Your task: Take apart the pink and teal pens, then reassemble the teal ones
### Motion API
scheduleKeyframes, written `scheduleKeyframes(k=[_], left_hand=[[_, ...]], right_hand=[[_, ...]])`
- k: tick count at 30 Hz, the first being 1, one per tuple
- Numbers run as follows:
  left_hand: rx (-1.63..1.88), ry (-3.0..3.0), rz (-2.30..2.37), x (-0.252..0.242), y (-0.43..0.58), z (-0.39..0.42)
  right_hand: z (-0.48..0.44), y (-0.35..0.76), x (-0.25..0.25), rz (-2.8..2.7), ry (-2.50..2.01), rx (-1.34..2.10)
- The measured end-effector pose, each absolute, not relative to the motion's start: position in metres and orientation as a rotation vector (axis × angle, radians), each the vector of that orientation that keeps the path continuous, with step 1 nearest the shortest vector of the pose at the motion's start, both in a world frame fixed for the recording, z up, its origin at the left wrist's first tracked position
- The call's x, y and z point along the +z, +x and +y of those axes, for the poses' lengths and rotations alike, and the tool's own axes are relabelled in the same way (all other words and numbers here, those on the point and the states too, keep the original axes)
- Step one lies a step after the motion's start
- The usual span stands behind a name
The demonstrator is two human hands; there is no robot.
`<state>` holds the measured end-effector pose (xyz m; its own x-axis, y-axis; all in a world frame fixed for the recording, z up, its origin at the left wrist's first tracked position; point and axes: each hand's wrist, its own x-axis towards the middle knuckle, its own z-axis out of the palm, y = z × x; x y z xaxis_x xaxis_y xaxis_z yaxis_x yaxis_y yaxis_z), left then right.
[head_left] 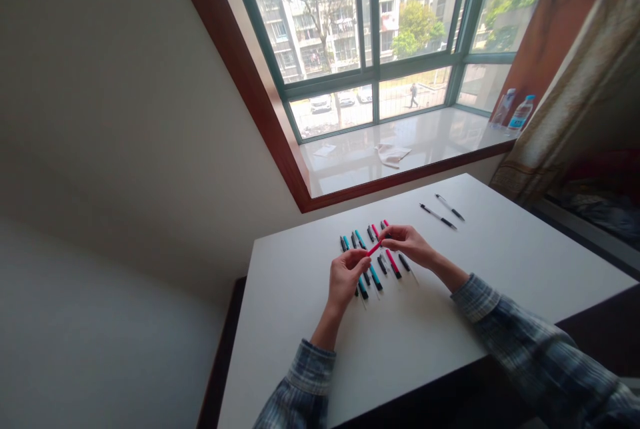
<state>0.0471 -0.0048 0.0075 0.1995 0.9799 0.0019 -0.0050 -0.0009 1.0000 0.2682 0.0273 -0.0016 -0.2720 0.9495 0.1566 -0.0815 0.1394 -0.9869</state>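
Note:
Between my two hands is a pink pen barrel (pixel 374 248), held at a slant above the table. My left hand (pixel 345 276) pinches its lower end with thumb and fingers. At the upper end, the fingertips of my right hand (pixel 407 244) are closed on it. Beneath and around the hands lie rows of pen parts: teal barrels (pixel 375 277), a pink and black barrel (pixel 393 264), black pieces (pixel 404 262) and thin refills. My hands hide some of these parts.
Two assembled black and clear pens (pixel 439 216) lie toward the back right of the white table (pixel 425 336). Behind it, a windowsill (pixel 340 172) holds a crumpled cloth or paper (pixel 393 154) and plastic bottles (pixel 521 114). A wall stands at the left, a curtain (pixel 565 89) at the right.

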Motion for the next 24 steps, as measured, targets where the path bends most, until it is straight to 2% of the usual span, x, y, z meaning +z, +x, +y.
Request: scheduleKeyframes(k=[12,20,24], left_hand=[[1.129,1.314,1.104,0.003,0.047,-0.003],[1.129,1.370,1.119,0.002,0.046,-0.003],[1.131,1.386,1.116,0.003,0.047,-0.004]], right_hand=[[0.012,0.297,0.003,-1.439,-1.022,1.168],[-0.022,0.351,-0.021,-1.413,-1.475,0.783],[-0.038,0.352,-0.026,-1.488,-1.611,0.731]])
